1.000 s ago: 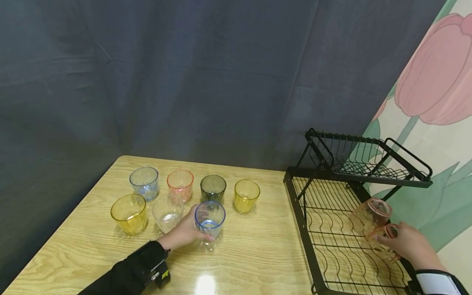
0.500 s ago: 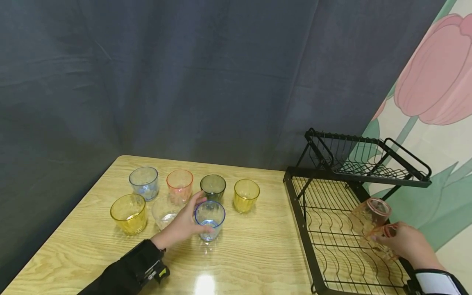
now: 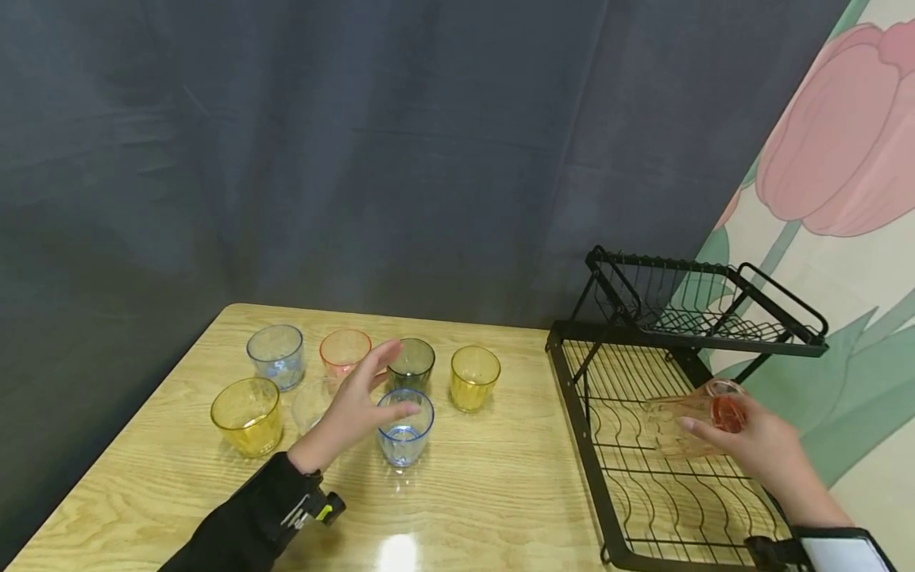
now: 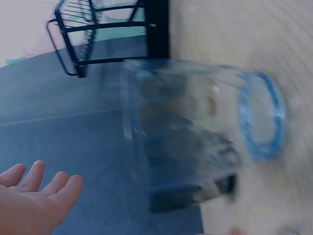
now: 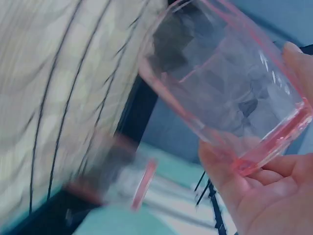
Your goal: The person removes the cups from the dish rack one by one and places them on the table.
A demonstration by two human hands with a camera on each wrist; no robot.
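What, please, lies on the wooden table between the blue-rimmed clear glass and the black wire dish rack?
Bare wood, in the head view: nothing stands between the blue-rimmed clear glass and the black wire dish rack.

glossy wood-grain table (image 3: 500, 492), black matt wire rack (image 3: 572, 397), clear shiny tinted cups (image 3: 405, 425), matt dark cloth backdrop (image 3: 357, 159).

The rack (image 3: 615, 445) stands on the table (image 3: 500, 492), at its right end. Left of the rack stand seven cups in two rows. The back row, from the rack leftward: cup A (image 3: 475, 377), cup B (image 3: 411, 364), cup C (image 3: 343, 351), cup D (image 3: 276, 366). The front row, from the rack leftward: cup E (image 3: 405, 427), cup F (image 3: 309, 403), cup G (image 3: 246, 415). The left hand (image 3: 353, 409) hovers left of the rack, above cups E and F, touching neither. The right hand (image 3: 758, 445) holds a tilted cup (image 3: 679, 425) above the rack's lower shelf. Another cup (image 5: 122, 181) lies on that shelf.
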